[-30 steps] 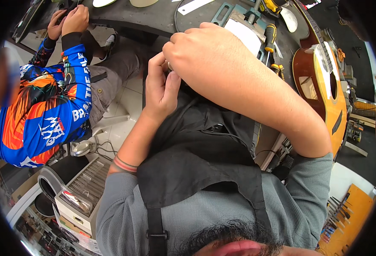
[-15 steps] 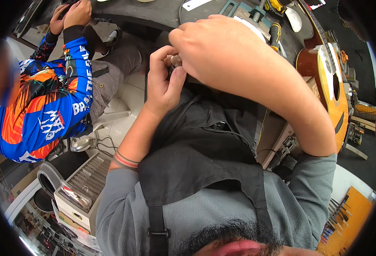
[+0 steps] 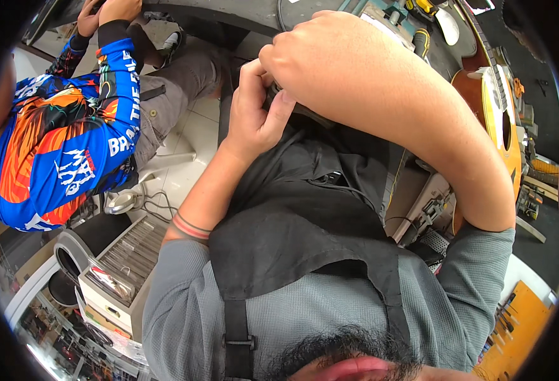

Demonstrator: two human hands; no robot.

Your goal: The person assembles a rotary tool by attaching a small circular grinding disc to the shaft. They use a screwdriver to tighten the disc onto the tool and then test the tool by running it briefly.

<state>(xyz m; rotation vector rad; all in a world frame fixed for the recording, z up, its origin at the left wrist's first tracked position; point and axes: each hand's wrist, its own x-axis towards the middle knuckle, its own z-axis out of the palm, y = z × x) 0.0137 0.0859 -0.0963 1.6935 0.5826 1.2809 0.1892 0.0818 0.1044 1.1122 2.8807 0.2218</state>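
Just past the black apron (image 3: 292,241) on my lap, my two hands meet near the bench edge. Curled fingers and a bent thumb close my left hand (image 3: 257,114) around a small object, mostly hidden between the hands. My right hand (image 3: 298,60) reaches across from the right, its back turned up and its knuckles bent. It presses against the left hand's fingertips, and its own fingertips are out of sight beneath it. What the two hands grip is too covered to name.
Beyond my hands runs a dark workbench (image 3: 228,16), with a yellow-and-black handle (image 3: 422,43) on it. An acoustic guitar (image 3: 511,159) leans at the right. On the left sits a co-worker in a bright printed shirt (image 3: 70,146). A slotted box (image 3: 130,251) stands at lower left.
Both hands have shifted slightly to the right in the picture, still together. The small shiny object seen between them before is now more covered.
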